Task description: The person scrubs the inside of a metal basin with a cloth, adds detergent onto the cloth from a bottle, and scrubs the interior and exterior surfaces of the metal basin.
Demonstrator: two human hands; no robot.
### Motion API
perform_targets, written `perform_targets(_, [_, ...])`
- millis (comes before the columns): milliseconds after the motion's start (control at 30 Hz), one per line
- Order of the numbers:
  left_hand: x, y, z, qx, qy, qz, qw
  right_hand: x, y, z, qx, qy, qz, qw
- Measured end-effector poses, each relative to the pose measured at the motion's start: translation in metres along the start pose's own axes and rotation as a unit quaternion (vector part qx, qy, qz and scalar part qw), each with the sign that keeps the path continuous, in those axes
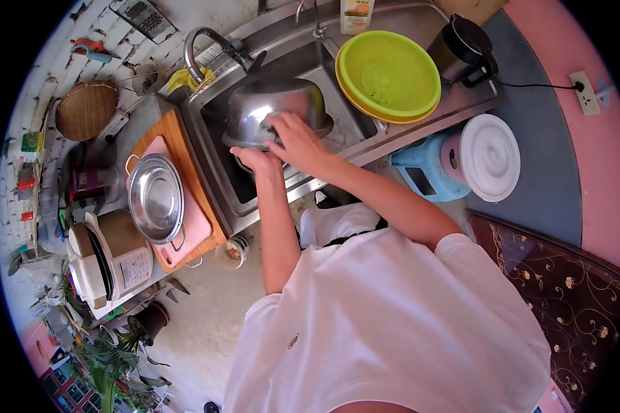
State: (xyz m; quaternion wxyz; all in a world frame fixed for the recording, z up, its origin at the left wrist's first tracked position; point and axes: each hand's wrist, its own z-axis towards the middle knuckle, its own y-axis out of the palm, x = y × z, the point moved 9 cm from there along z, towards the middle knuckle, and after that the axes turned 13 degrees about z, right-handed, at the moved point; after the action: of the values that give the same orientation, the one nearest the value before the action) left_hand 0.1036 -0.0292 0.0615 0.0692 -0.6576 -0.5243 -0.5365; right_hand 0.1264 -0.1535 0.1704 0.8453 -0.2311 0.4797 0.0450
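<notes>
A shiny metal bowl [277, 100] is tilted over the sink [210, 131], its rounded outside facing up. My left hand [253, 159] grips its near rim from below, thumb side toward the bowl. My right hand [297, 141] is bent over the bowl's outer wall, with fingers closed on a small grey scrubber [269, 128] pressed against the metal. The scrubber is partly hidden by the fingers and looks like steel wool. The bowl's inside is out of sight.
A faucet [198, 51] arches over the sink. Yellow-green colanders [390, 72] and a dark kettle [461, 51] stand on the right drainboard. At left, a metal pan [156, 199] rests on a pink cutting board [194, 230]. A blue stool [424, 165] sits below the counter.
</notes>
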Motion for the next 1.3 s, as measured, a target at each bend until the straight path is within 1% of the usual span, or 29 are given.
perform_targets(33, [0.003,0.006,-0.007,0.0,0.004,0.002,1.0,-0.006,0.013,-0.002,-0.049,-0.05,-0.003,0.998])
perform_targets(67, [0.0,0.01,-0.013,0.004,-0.025,-0.019,1.0,-0.002,0.027,0.001,-0.082,-0.101,-0.029,0.991])
perform_targets(100, [-0.005,0.01,-0.02,0.011,-0.053,-0.041,0.998,-0.001,0.024,0.009,-0.083,-0.103,-0.022,0.991])
perform_targets(167, [-0.006,0.009,-0.02,0.012,-0.031,-0.009,0.999,0.001,0.023,0.025,-0.106,-0.116,-0.035,0.987])
perform_targets(200, [-0.001,0.011,-0.019,0.003,-0.002,-0.005,1.0,-0.001,0.009,0.032,-0.07,-0.141,0.001,0.988])
perform_targets(233, [0.003,0.012,-0.02,-0.006,0.026,-0.001,1.0,0.004,0.005,0.032,-0.069,-0.139,0.01,0.988])
perform_targets(300, [0.003,0.012,-0.027,0.009,0.029,0.009,0.999,0.032,-0.026,0.039,0.054,-0.03,0.011,0.998])
perform_targets(333, [0.003,0.013,-0.033,0.018,0.028,0.013,0.999,0.046,-0.036,0.035,0.093,0.025,0.0,0.995])
perform_targets(367, [0.001,0.015,-0.038,0.026,0.026,0.02,0.999,0.046,-0.032,0.033,0.091,0.022,0.01,0.996])
perform_targets(400, [-0.001,0.009,-0.04,0.053,0.046,0.029,0.997,0.041,-0.024,0.031,0.069,0.016,0.018,0.997])
perform_targets(467, [-0.004,0.002,-0.042,0.067,0.062,0.053,0.994,0.035,-0.011,0.032,0.017,-0.012,0.027,0.999])
perform_targets(500, [-0.006,-0.002,-0.045,0.078,0.071,0.07,0.992,0.044,-0.012,0.034,0.017,-0.006,0.032,0.999])
perform_targets(533, [0.0,0.002,-0.06,0.122,0.053,0.081,0.988,0.059,-0.01,0.042,-0.011,0.004,0.058,0.998])
perform_targets(567, [0.001,-0.004,-0.062,0.126,0.053,0.081,0.987,0.07,-0.005,0.045,-0.04,0.012,0.085,0.996])
perform_targets(600, [0.003,-0.008,-0.059,0.113,0.05,0.057,0.991,0.078,-0.016,0.038,-0.024,0.068,0.174,0.982])
perform_targets(633, [0.006,-0.005,-0.06,0.098,0.049,0.031,0.994,0.073,-0.015,0.028,-0.029,0.065,0.175,0.982])
perform_targets(700, [0.006,0.001,-0.061,0.088,0.061,-0.001,0.994,0.054,-0.024,0.017,0.024,0.012,0.213,0.977])
perform_targets(767, [0.003,-0.006,-0.064,0.123,0.074,0.059,0.988,0.038,-0.006,0.027,-0.019,-0.017,0.181,0.983])
perform_targets(800, [0.003,-0.006,-0.068,0.174,0.07,0.115,0.976,0.031,0.013,0.038,-0.053,-0.072,0.115,0.989])
perform_targets(833, [0.0,0.003,-0.067,0.152,0.058,0.078,0.984,0.021,0.028,0.044,-0.086,-0.125,0.047,0.987])
perform_targets(900, [0.002,-0.005,-0.061,0.204,0.05,0.096,0.973,0.026,0.03,0.05,-0.106,-0.108,0.04,0.988])
perform_targets(967, [0.003,0.007,-0.052,0.136,0.034,-0.005,0.99,0.036,0.012,0.051,-0.093,-0.069,0.059,0.991])
perform_targets(1000, [0.003,0.005,-0.046,0.122,0.017,-0.015,0.992,0.045,-0.002,0.048,-0.062,-0.041,0.06,0.995])
perform_targets(1033, [0.001,-0.001,-0.039,0.121,0.012,-0.018,0.992,0.052,-0.006,0.043,-0.064,-0.039,0.055,0.996])
perform_targets(1100, [0.003,-0.013,-0.031,0.147,0.009,0.018,0.989,0.078,-0.018,0.035,-0.008,0.065,0.126,0.99])
perform_targets(1167, [-0.004,-0.008,-0.026,0.137,-0.01,-0.006,0.991,0.075,-0.007,0.035,-0.006,0.071,0.103,0.992])
perform_targets(1233, [-0.012,-0.018,-0.017,0.143,-0.003,0.015,0.99,0.06,0.017,0.043,0.0,0.035,0.059,0.998])
perform_targets(1267, [-0.02,-0.021,-0.012,0.122,-0.022,-0.02,0.992,0.054,0.043,0.047,-0.05,-0.011,0.04,0.998])
perform_targets(1300, [-0.026,-0.025,-0.012,0.127,-0.061,-0.024,0.99,0.055,0.053,0.049,-0.051,-0.007,0.039,0.998])
